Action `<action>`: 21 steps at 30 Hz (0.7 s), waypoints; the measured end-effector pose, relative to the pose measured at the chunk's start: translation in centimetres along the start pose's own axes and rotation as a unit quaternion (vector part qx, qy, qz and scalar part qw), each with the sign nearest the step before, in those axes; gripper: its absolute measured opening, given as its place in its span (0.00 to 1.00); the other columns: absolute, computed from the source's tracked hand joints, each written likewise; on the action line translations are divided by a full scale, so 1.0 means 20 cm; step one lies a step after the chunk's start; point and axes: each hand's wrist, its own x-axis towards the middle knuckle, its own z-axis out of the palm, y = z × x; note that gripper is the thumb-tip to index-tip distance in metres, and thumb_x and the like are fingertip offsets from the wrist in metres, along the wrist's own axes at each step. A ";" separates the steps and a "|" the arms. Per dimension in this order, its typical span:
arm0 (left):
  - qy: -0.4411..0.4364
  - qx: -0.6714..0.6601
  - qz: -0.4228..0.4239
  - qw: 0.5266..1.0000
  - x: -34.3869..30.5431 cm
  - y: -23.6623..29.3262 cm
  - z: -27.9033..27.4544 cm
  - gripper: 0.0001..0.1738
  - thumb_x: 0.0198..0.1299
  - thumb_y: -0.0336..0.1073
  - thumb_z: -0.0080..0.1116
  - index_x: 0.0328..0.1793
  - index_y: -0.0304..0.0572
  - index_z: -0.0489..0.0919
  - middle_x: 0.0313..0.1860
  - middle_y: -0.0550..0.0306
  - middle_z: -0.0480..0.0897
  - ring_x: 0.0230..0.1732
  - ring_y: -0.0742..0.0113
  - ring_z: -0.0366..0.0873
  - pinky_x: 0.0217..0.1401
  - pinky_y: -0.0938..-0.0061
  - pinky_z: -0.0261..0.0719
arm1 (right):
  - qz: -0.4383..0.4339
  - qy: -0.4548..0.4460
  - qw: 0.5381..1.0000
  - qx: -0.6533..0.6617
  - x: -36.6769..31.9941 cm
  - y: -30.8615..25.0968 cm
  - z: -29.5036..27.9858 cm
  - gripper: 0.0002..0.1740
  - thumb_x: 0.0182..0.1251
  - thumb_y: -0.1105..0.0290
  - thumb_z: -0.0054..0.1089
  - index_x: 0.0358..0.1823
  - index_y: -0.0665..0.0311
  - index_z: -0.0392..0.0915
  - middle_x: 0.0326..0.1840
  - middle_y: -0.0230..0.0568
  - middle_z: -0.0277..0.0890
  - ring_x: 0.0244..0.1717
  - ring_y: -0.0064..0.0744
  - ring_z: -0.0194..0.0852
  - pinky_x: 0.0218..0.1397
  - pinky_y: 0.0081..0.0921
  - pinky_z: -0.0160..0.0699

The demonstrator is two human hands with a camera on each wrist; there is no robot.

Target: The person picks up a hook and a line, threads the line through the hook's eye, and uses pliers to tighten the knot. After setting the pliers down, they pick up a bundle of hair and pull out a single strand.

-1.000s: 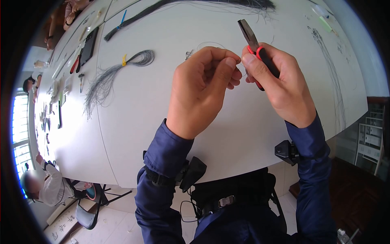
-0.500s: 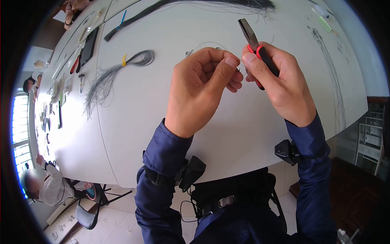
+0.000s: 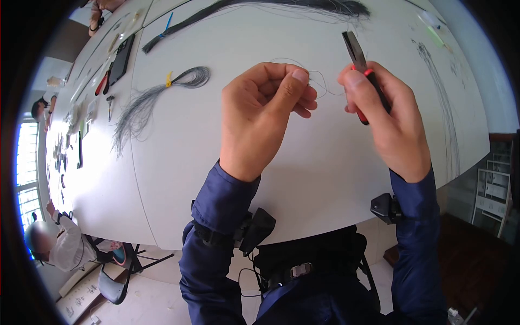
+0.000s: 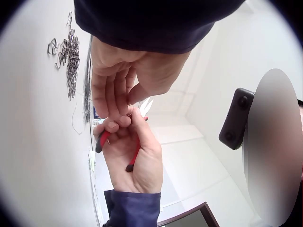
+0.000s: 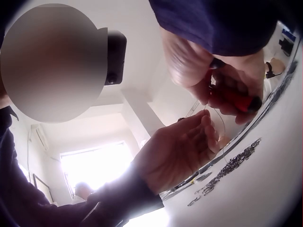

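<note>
Thumb and forefinger of my left hand (image 3: 265, 114) pinch something very small, mostly hidden by the fingertips, where a thin wire (image 3: 325, 86) starts. That wire loops across the gap toward my right fingertips. My right hand (image 3: 387, 116) grips pliers (image 3: 355, 51) with red-and-black handles, metal nose pointing up and away from me. In the left wrist view, the red handles (image 4: 137, 153) lie across the right palm. Beyond the hands, a pile of small bent metal pieces (image 4: 72, 64) lies on the table; the left hand covers it in the head view.
A wire bundle tied with yellow (image 3: 169, 81) lies left on the white table (image 3: 189, 179). Farther back stretches a long dark wire bundle (image 3: 216, 10). Loose wires (image 3: 441, 97) lie at the right. Another pair of pliers (image 3: 103, 81) sits beside a dark flat device (image 3: 122, 59).
My right hand has moved right with the pliers, away from the left hand. The left hand has shifted slightly left, and the looping wire now shows between them.
</note>
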 end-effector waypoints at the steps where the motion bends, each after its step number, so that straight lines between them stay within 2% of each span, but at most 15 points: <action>1: 0.017 0.004 0.011 1.000 0.00 0.00 0.00 0.14 0.71 0.37 0.61 0.47 0.27 0.82 0.33 0.50 0.86 0.35 0.65 0.85 0.42 0.71 0.84 | 0.029 -0.018 0.999 -0.002 -0.02 -0.02 -0.02 0.20 0.79 0.54 0.51 0.41 0.67 0.77 0.28 0.27 0.68 0.32 0.18 0.66 0.37 0.19 0.65; 5: 0.064 0.028 0.042 0.997 -0.01 0.01 0.02 0.14 0.71 0.35 0.62 0.46 0.27 0.82 0.33 0.50 0.86 0.34 0.67 0.84 0.42 0.73 0.83 | 0.089 -0.116 0.989 -0.008 -0.08 -0.02 0.02 0.25 0.81 0.50 0.47 0.39 0.68 0.78 0.26 0.28 0.69 0.31 0.19 0.64 0.36 0.19 0.63; 9: 0.079 0.092 0.084 0.989 -0.01 0.00 0.02 0.12 0.70 0.33 0.63 0.45 0.26 0.82 0.33 0.51 0.86 0.34 0.70 0.83 0.42 0.76 0.82 | 0.086 -0.058 0.994 0.026 -0.06 0.03 0.09 0.31 0.80 0.48 0.49 0.37 0.75 0.79 0.20 0.29 0.62 0.22 0.20 0.56 0.28 0.24 0.58; 21: 0.081 0.121 0.100 0.984 -0.02 -0.01 0.03 0.11 0.70 0.32 0.62 0.43 0.26 0.81 0.31 0.53 0.85 0.33 0.71 0.82 0.41 0.77 0.82 | 0.077 -0.035 0.996 0.017 -0.03 0.03 0.11 0.31 0.80 0.48 0.50 0.35 0.74 0.80 0.17 0.30 0.57 0.21 0.20 0.53 0.25 0.26 0.55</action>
